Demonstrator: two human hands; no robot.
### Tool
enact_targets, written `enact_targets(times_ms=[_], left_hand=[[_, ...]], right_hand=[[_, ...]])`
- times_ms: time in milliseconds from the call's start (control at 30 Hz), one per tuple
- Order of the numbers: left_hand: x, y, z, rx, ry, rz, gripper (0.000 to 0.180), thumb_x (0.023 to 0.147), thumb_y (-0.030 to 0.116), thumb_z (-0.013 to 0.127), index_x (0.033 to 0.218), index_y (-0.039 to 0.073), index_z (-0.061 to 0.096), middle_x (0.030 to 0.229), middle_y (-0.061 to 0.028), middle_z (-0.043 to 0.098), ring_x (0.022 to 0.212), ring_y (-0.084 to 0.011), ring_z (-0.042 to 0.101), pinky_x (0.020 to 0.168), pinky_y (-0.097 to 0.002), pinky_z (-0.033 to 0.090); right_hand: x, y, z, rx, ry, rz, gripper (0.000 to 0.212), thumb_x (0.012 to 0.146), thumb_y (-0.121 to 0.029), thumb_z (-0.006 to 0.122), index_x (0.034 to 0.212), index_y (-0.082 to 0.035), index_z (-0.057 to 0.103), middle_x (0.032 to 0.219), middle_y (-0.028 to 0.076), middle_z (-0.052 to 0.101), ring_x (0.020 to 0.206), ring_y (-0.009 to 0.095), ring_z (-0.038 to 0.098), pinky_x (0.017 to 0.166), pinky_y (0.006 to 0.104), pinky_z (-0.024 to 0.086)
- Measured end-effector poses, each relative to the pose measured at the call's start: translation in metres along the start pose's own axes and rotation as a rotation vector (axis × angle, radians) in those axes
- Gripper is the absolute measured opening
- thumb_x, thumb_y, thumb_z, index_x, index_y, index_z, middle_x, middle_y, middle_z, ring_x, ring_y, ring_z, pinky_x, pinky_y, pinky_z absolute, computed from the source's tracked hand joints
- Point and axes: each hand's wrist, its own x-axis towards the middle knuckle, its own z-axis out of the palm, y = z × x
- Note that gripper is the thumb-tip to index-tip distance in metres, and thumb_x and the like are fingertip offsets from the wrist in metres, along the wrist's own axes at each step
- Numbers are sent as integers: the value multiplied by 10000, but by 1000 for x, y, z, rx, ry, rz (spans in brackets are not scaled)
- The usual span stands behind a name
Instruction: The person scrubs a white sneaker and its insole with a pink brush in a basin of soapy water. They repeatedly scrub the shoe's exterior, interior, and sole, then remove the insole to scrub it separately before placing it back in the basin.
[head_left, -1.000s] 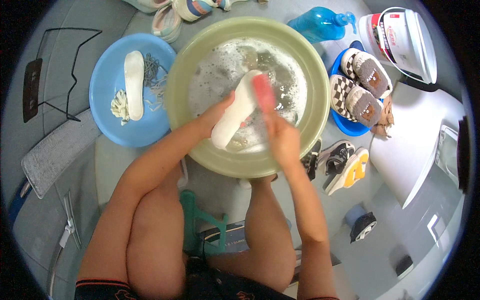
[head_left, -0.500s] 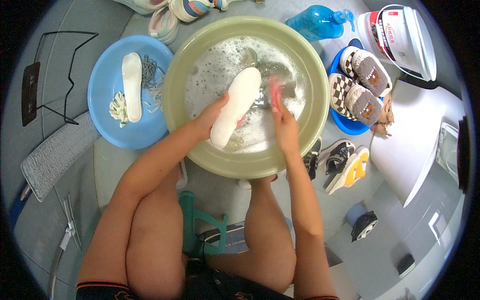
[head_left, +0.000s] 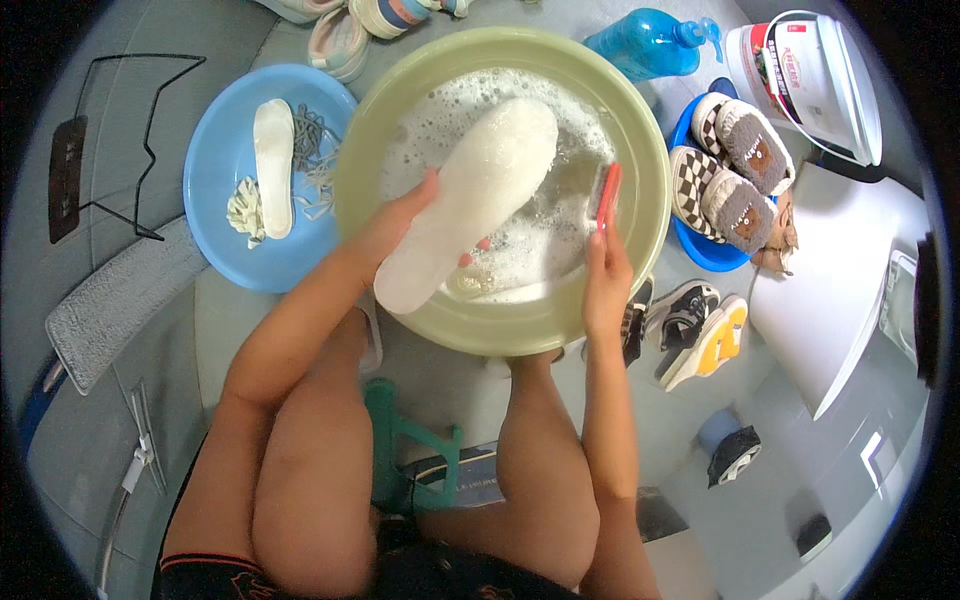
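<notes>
My left hand point(head_left: 400, 225) grips a wet white insole point(head_left: 475, 190), tilted above a wide olive-green basin point(head_left: 362, 140). Sudsy water point(head_left: 540, 255) partly fills the basin. In my right hand point(head_left: 607, 285) is a red scrub brush point(head_left: 607, 195), held upright near the basin's right side and apart from the insole. To the left, a light blue basin point(head_left: 208, 215) holds another white insole point(head_left: 274, 165), grey laces point(head_left: 312, 140) and a bunch of pale laces point(head_left: 246, 212).
A blue pump bottle point(head_left: 645, 45) and white bucket point(head_left: 800, 75) stand at the back right. Checkered slippers point(head_left: 740, 145) sit in a blue tub point(head_left: 715, 255). Sandals point(head_left: 685, 315) and yellow-white slippers point(head_left: 708, 342) lie below. Sneakers point(head_left: 340, 45) rest behind; a green stool point(head_left: 385, 440) is beneath me.
The insole has risen nearer to view and shifted slightly, its far end now farther right. The brush has moved right, away from the insole, and is no longer blurred.
</notes>
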Motion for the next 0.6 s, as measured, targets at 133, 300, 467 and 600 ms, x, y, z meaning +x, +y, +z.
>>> enact_targets(times_ms=[133, 300, 467, 600], left_hand=[[-7, 1, 18, 213, 150, 151, 524, 991, 386, 462, 1363, 21, 408, 1160, -148, 601, 927, -226, 643, 757, -329, 542], [3, -8, -2, 724, 412, 395, 411, 921, 251, 631, 1227, -8, 538, 1041, -92, 653, 870, -158, 642, 733, -299, 533], [1, -7, -10, 778, 485, 468, 366, 918, 275, 624, 1122, -29, 599, 931, -92, 671, 818, -127, 624, 694, -301, 510], [-10, 10, 1, 740, 781, 261, 360, 953, 314, 567, 1049, -29, 618, 835, -76, 647, 727, -129, 567, 668, -294, 473]], right_hand=[[-10, 19, 7, -17, -25, -85, 432, 997, -174, 483, 1409, -60, 431, 1350, 105, 542, 1144, 126, 511, 985, 261, 380], [-11, 21, 8, 45, -56, 28, 436, 994, -159, 492, 1412, -56, 428, 1337, 84, 546, 1116, 101, 497, 979, 249, 374], [-10, 16, 7, 42, -81, 47, 436, 997, -166, 491, 1414, -55, 426, 1335, 77, 544, 1109, 98, 487, 973, 239, 370], [-9, 21, 11, 44, -86, -4, 435, 999, -179, 492, 1415, -67, 429, 1151, 18, 486, 963, 71, 420, 839, 223, 329]])
